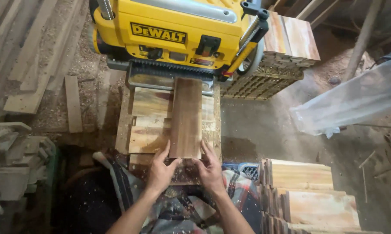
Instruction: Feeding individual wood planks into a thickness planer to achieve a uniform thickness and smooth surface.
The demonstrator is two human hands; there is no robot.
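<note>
Both hands at the near end of the board (pixel 186 117): left hand (pixel 160 170) and right hand (pixel 209 167) open, fingertips pressing its corners (equally close), long axis pointing straight ahead into the yellow planer (pixel 173 34).

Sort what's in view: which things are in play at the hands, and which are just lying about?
In play: left hand, right hand, brown board, yellow planer, infeed boards.
Lying about: board stacks, plastic sheet, floor offcuts.
</note>
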